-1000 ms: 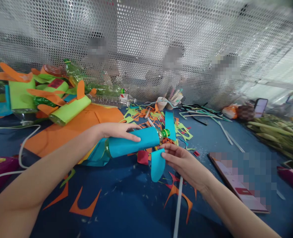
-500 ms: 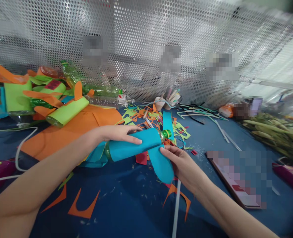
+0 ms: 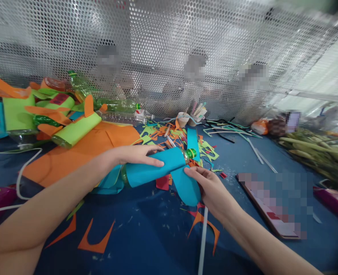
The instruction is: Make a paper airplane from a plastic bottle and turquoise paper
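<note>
A plastic bottle [image 3: 154, 166] wrapped in blue sheet lies tilted above the table, its green cap pointing right. My left hand [image 3: 140, 156] is closed over the wrapped bottle from above, the thumb along its near side. With thumb and fingers my right hand [image 3: 204, 179] pinches a rounded blue cutout [image 3: 186, 187] at the bottle's lower right side. The cutout's upper end meets the blue wrap; whether it is fixed there I cannot tell. More folded blue sheet [image 3: 108, 183] rests on the table behind my left wrist.
Wrapped bottles with orange wings [image 3: 77, 130] are heaped at the left on an orange sheet [image 3: 48, 164]. Coloured scraps [image 3: 163, 131] and cups of pens [image 3: 196, 114] sit at the back. A phone [image 3: 269, 206] lies right. Perforated metal [image 3: 157, 34] stands behind, with people beyond it.
The blue cutout has tilted slightly, its lower end a little higher. Both hands keep their grip, and the bottle has hardly moved.
</note>
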A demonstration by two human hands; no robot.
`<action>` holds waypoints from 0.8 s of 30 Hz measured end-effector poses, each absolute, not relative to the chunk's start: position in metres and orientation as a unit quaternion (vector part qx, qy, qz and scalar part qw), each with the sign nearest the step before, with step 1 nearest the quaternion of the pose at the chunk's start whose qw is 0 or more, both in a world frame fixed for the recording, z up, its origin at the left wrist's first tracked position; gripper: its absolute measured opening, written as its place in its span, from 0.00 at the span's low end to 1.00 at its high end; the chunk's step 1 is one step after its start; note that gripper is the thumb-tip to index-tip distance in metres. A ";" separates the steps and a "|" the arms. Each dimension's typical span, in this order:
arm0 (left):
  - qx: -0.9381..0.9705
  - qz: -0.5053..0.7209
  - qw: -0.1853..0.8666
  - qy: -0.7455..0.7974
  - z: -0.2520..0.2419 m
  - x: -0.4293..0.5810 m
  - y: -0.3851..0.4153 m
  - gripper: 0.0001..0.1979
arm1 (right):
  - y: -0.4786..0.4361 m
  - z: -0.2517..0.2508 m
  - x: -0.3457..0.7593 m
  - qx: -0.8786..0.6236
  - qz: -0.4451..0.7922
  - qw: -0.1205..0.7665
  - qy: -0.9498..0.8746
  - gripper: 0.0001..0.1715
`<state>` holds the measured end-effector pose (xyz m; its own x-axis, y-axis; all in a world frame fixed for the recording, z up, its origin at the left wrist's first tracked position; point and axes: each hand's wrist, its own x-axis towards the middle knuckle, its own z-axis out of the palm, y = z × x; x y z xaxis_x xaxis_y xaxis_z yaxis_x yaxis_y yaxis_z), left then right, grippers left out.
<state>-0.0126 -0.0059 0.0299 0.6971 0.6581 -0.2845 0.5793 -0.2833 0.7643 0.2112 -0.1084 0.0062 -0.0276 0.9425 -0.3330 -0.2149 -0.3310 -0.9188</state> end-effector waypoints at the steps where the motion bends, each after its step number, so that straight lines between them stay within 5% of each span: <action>1: 0.799 0.043 0.458 0.388 0.030 -0.012 -0.006 0.42 | -0.109 0.006 0.211 -0.522 0.628 0.460 -0.348 0.16; 24: 0.839 0.065 0.391 0.373 0.037 -0.007 -0.014 0.42 | -0.104 0.004 0.209 -0.514 0.627 0.468 -0.352 0.16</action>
